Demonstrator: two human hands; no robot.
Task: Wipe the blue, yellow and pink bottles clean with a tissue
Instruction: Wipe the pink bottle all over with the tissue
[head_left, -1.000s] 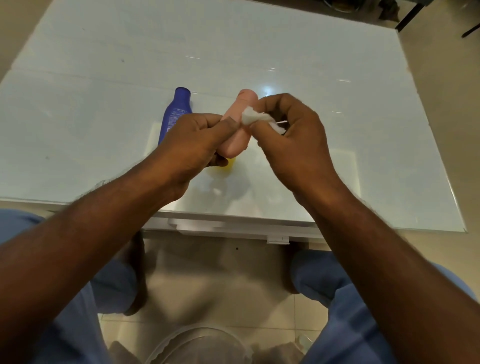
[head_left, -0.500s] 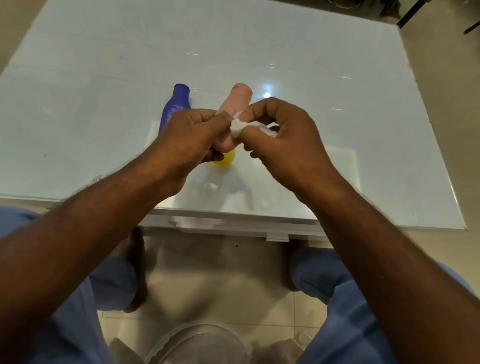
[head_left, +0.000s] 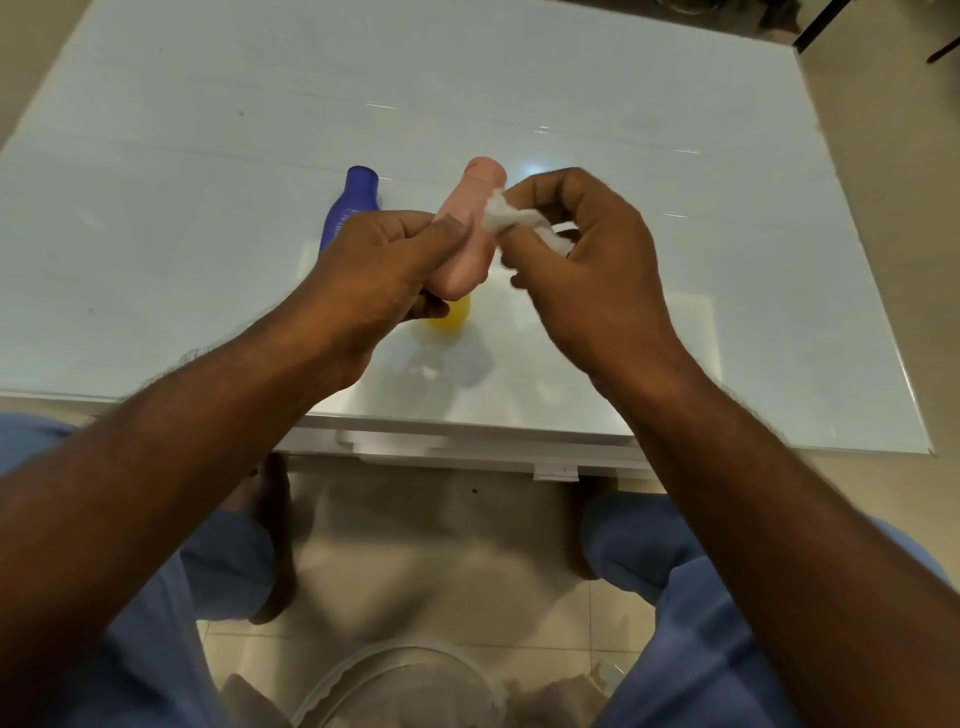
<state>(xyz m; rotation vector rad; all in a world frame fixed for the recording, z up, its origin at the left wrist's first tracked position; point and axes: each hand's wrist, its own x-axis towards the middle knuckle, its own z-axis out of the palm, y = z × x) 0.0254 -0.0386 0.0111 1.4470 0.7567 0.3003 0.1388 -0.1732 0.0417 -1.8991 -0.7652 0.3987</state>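
Note:
My left hand (head_left: 382, 265) grips the pink bottle (head_left: 470, 223) above the table, its top pointing away from me. My right hand (head_left: 582, 260) pinches a crumpled white tissue (head_left: 511, 218) against the bottle's right side. The blue bottle (head_left: 349, 208) lies on the table behind my left hand, partly hidden by it. Only a small part of the yellow bottle (head_left: 453, 314) shows beneath the pink one.
The white glass table (head_left: 208, 156) stretches wide around the bottles, its near edge just in front of my knees. A clear plastic container (head_left: 410, 686) sits on the tiled floor between my legs.
The tissue in my right hand slid along the pink bottle's side, down toward me and then back up toward the top. My left hand kept its grip.

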